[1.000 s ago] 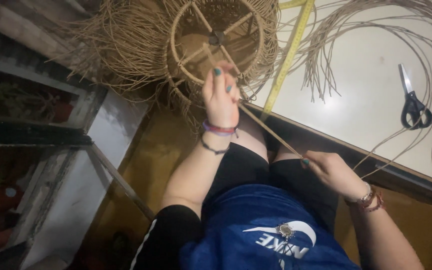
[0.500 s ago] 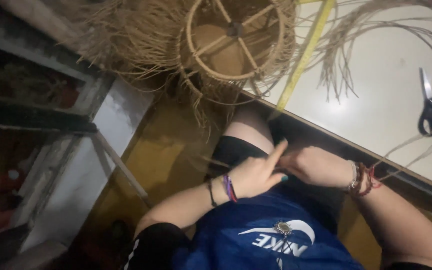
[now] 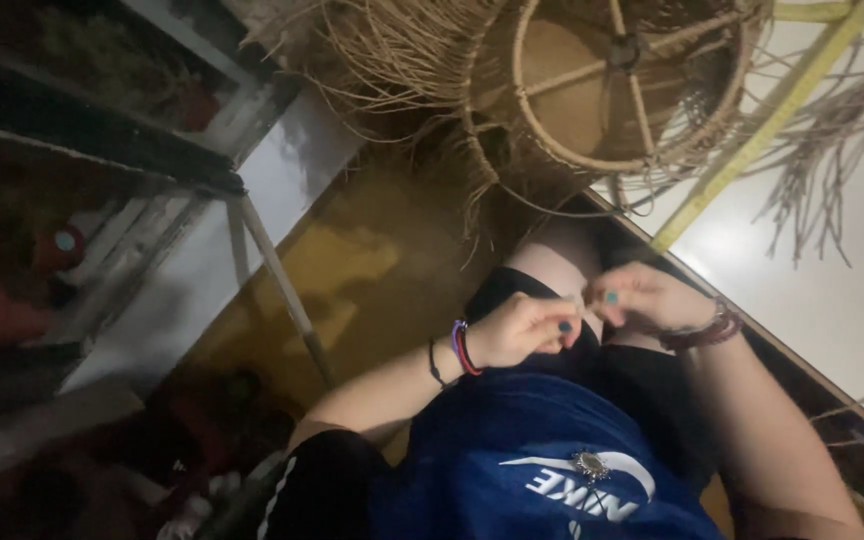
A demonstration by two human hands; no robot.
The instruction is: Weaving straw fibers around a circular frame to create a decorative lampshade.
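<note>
We are curling our left hand (image 3: 520, 330) and right hand (image 3: 645, 297) together, fingers pinching, contents untellable, woven basket frame (image 3: 632, 85) sitting at twelve o'clock, yellow strip (image 3: 764, 128) at one o'clock.

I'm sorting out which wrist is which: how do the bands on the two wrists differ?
The left wrist bands are two set apart: a thin dark cord and a purple-and-red band. The right wrist bands are a dark reddish cluster bunched together. The left hand is curled into a fist; the right hand pinches. Both show teal nails.
</note>
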